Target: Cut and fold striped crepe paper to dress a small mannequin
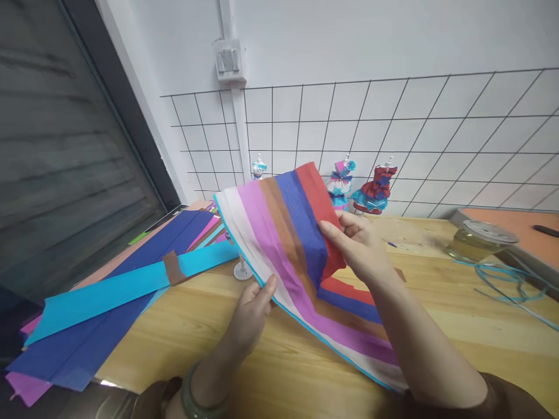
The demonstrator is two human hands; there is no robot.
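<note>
A striped sheet of crepe paper (279, 233), with red, blue, brown, pink, white and a thin turquoise edge, is held up over the table. My left hand (251, 314) pinches its turquoise-edged white border near the bottom. Higher up, my right hand (356, 244) grips the red band between thumb and fingers. Past my right hand the sheet bends and spreads toward the tabletop, partly covered by my right forearm. Just behind the sheet, the round white base of a small stand (242, 271) shows.
Folded crepe paper in navy (105, 326) and turquoise (131, 278) lies at the left, with a brown band around it. Miniature dress forms in a white-and-blue dress (339, 185) and a red dress (379, 189) stand behind. Turquoise cord (502, 285) and a clear spool (480, 240) lie right.
</note>
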